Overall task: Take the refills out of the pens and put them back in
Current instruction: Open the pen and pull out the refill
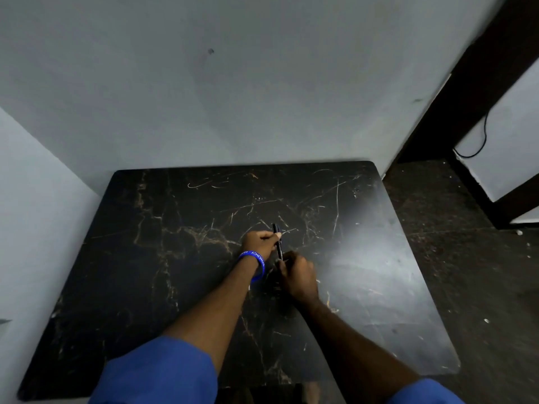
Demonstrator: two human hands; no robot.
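A slim black pen [278, 241] is held nearly upright over the middle of the black marble-patterned table [145, 258]. My left hand [260, 241], with a blue wristband behind it, grips the pen's upper half. My right hand [297, 274] is closed around the pen's lower end, just below and right of the left hand. The lower tip of the pen is hidden inside my right fingers. No separate refill can be made out.
The table stands in a corner, with a pale wall [233, 97] behind it and another on the left. Dark floor [466, 258] lies to the right, beside a dark wooden frame [455, 112] and a hanging black cable [482, 135].
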